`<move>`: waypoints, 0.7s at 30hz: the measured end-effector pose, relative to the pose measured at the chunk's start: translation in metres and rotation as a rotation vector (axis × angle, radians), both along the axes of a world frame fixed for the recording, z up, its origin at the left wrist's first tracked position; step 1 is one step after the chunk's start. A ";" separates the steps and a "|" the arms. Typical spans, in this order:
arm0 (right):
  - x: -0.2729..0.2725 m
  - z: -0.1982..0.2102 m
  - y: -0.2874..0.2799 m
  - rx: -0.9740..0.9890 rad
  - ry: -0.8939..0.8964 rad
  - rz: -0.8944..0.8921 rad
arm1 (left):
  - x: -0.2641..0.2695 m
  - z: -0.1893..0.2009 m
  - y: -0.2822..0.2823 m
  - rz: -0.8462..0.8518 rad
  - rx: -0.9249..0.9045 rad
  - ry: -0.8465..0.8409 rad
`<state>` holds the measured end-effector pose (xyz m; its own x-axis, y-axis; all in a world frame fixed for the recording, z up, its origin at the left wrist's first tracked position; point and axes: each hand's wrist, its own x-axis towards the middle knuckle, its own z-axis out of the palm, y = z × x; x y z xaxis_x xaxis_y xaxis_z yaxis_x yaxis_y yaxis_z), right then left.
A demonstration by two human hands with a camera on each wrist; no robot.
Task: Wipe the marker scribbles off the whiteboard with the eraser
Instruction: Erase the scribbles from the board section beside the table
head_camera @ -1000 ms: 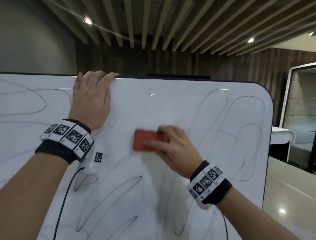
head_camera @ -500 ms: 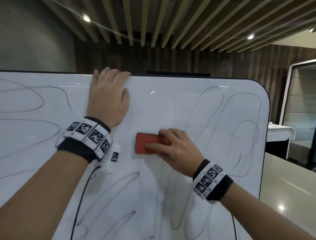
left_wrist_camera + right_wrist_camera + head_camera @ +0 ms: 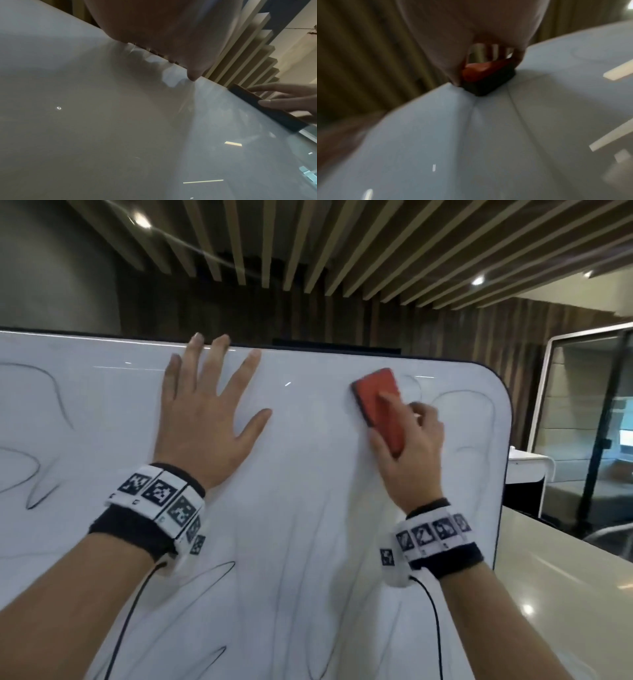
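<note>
One red rectangular felt-backed eraser [image 3: 379, 409], gripped by the right hand [image 3: 409, 453], presses the one white glossy whiteboard [image 3: 308, 508] near its upper right corner; left hand [image 3: 205, 419] lies flat, fingers spread.

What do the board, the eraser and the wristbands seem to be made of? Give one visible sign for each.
Board: smooth, glossy, likely coated or glass; it mirrors the ceiling lights.
Eraser: matte red top, probably plastic; the dark base looks soft, maybe felt, though blurred.
Wristbands: black knitted cloth, judging by the fuzzy edge, under stiff white printed tiles.
</note>
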<state>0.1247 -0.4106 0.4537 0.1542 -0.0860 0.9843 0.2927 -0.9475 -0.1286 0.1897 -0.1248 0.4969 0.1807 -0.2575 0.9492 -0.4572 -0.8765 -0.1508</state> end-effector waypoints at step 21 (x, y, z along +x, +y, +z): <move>0.009 -0.063 0.057 -0.344 0.109 0.009 | -0.001 -0.001 0.000 -0.001 -0.018 0.002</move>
